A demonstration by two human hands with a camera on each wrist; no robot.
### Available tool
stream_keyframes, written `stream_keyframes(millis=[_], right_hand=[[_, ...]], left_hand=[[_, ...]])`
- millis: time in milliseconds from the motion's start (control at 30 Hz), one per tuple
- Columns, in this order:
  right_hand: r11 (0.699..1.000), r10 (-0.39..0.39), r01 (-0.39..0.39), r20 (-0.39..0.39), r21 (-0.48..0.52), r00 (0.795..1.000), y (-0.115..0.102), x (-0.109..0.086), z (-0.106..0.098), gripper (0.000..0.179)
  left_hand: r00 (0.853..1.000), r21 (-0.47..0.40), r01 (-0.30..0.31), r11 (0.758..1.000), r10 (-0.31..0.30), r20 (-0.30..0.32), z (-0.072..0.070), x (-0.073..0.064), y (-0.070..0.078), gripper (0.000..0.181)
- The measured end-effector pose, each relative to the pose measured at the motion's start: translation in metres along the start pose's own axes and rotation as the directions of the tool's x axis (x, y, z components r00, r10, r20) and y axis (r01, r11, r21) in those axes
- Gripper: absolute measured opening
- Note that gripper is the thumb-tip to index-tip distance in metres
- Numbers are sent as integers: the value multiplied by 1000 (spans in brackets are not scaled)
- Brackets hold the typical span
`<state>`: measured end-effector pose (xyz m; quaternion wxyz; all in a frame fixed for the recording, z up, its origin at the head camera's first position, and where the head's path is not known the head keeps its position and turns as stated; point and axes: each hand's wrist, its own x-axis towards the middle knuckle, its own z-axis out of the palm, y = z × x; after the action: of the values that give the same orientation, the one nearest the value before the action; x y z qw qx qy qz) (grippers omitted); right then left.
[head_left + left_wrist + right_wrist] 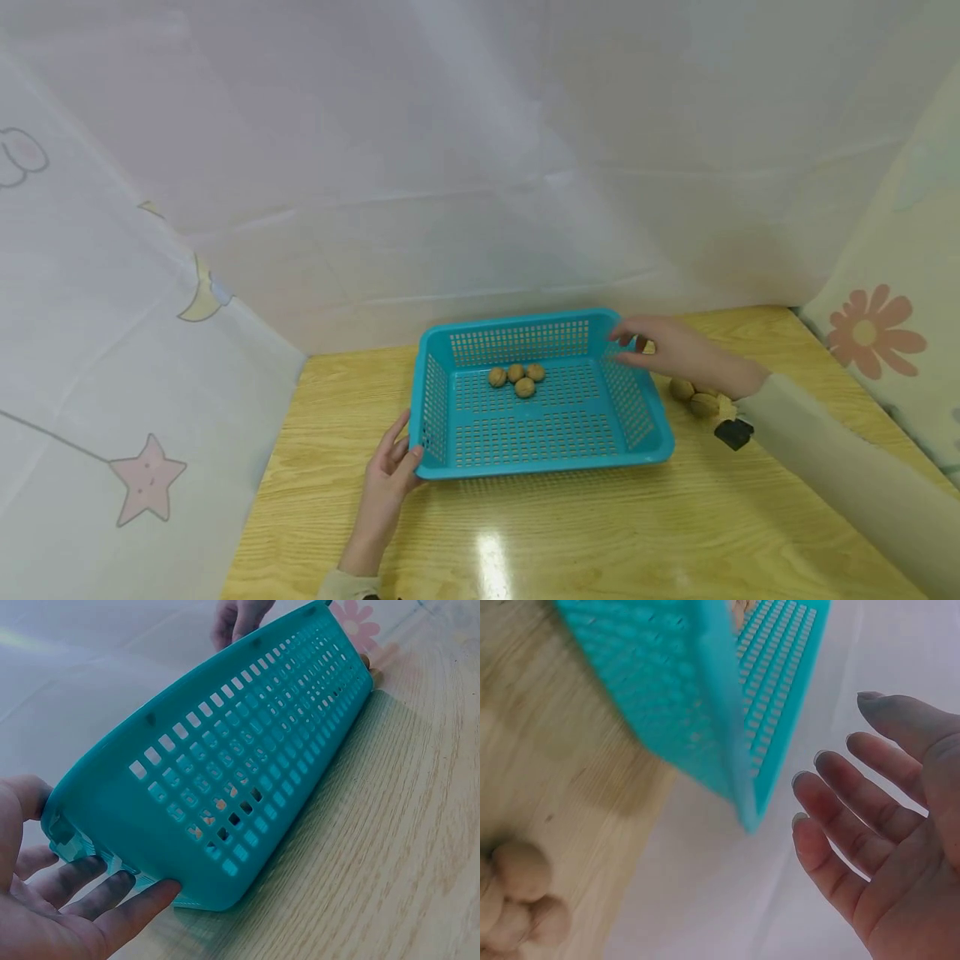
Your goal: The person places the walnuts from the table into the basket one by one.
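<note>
A turquoise plastic basket (540,468) with slotted walls stands on the wooden table. Several walnuts (525,387) lie together on its floor, toward the back. My left hand (386,471) grips the basket's near left corner, thumb at the rim and fingers against the outside, as the left wrist view also shows. Above the basket's right end is my right hand (667,346), its fingers spread and nothing in them. In the right wrist view its fingers (840,802) look loosely bent, apart from the basket wall (735,735).
More walnuts (703,404) sit in a pile on the table right of the basket, partly hidden by the right wrist. A small black object (733,433) is at that wrist. Pale printed sheets (480,167) hang behind the table (330,400) and at both sides.
</note>
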<state>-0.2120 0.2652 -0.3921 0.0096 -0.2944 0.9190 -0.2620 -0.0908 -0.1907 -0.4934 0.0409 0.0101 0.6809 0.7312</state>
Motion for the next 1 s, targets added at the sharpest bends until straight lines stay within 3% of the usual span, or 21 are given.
stream_keyframes(millis=[367,700,1000], right_hand=[[990,139,-140,-25,-35,990,31,-51,-12,28],[981,175,-182,-95,-69,980,72,-92,-12,30],[970,215,-224,-102,-93,971,104,-111,-4,33]], left_hand=[[1000,-3,-5,1000,5,2,0,0,-1,64],[1000,7,-7,1000,7,-1,0,0,-1,64],[1000,11,-9,1000,9,-5,0,0,-1,63]])
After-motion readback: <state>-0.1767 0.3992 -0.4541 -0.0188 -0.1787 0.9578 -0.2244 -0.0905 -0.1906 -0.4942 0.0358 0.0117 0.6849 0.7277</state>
